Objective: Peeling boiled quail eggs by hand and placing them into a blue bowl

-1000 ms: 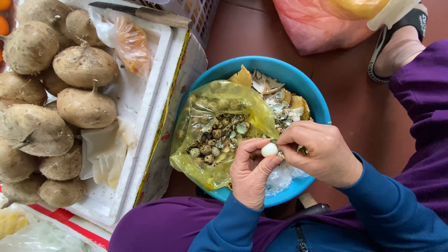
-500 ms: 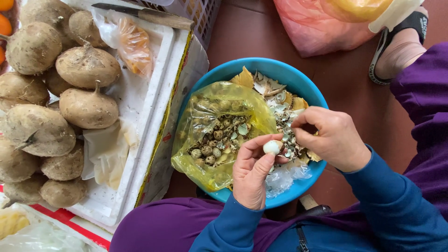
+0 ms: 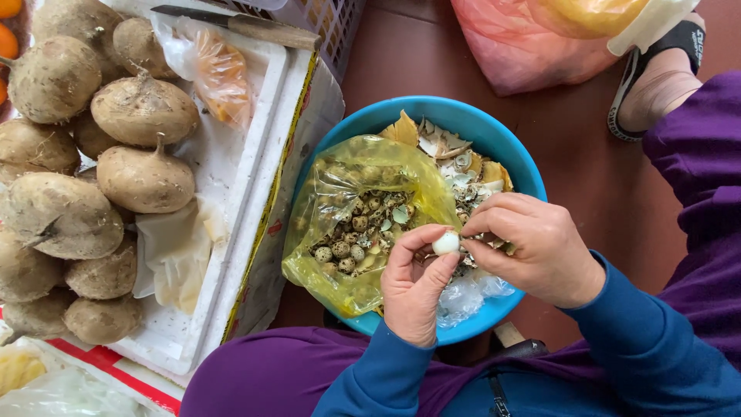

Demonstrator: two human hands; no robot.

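The left hand [image 3: 413,289] pinches a small white peeled quail egg [image 3: 446,243] between thumb and fingertips, over the near part of a blue bowl [image 3: 463,116]. The right hand [image 3: 536,247] meets it from the right, fingertips closed on the egg's side. In the bowl, a yellow plastic bag [image 3: 347,193] holds speckled quail eggs [image 3: 347,247]; shell scraps [image 3: 455,154] lie at the far side. To the left, brown tubers [image 3: 143,177] fill a white foam tray [image 3: 255,116].

We take the bowl [image 3: 463,116] as landmark. In it: bag of speckled eggs [image 3: 363,224] at left, shell scraps [image 3: 455,158] at right. Over its near rim we hold the peeled egg [image 3: 445,243]. Left of it, tubers [image 3: 143,177] in a tray [image 3: 258,154].
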